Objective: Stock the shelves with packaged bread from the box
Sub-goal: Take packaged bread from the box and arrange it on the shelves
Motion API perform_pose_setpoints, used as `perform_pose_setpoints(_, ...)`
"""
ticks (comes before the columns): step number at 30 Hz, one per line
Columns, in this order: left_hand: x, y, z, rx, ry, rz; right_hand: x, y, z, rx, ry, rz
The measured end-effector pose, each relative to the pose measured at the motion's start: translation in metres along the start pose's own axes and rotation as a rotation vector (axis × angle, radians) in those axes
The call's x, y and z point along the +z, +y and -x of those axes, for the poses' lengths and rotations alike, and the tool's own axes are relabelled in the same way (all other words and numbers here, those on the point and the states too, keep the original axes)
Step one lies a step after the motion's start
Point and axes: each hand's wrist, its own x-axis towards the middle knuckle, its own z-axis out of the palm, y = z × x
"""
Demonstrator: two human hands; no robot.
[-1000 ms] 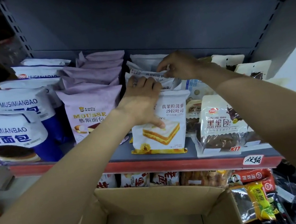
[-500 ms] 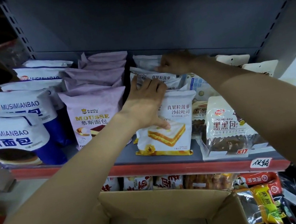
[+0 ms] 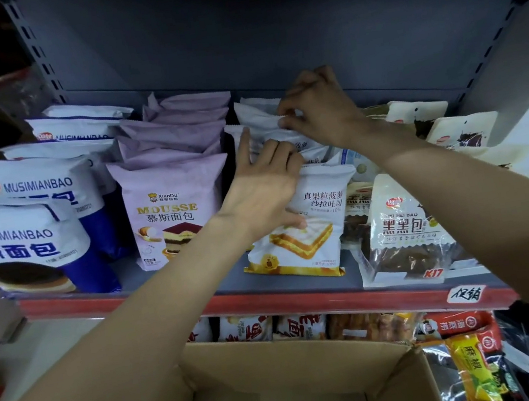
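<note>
Cardboard box [image 3: 286, 387] sits open at the bottom of the view, below the red-edged shelf [image 3: 305, 292]. Above it, the left hand [image 3: 265, 190] lies on the front white toast bag [image 3: 305, 228], thumb pressed against its face and fingers spread over the top edge. Farther back, the right hand [image 3: 318, 108] pinches the crimped top of a rear white bag [image 3: 260, 114] in the same row, between purple mousse bags [image 3: 170, 208] and dark bread packs [image 3: 406, 226].
</note>
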Motion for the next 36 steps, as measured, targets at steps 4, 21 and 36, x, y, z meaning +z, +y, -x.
perform_pose_setpoints(4, 0.005, -0.001, 0.002, -0.024, 0.040, 0.038, 0.007, 0.003, -0.002, 0.112, -0.122, -0.119)
perform_pose_setpoints(21, 0.022, 0.020, 0.023, -0.086, -0.149, 0.131, 0.031, 0.025, -0.040, 0.256, -0.213, -0.272)
perform_pose_setpoints(36, 0.032, 0.027, 0.043, -0.122, -0.030, 0.135, 0.031, 0.019, -0.041, 0.224, -0.203, -0.197)
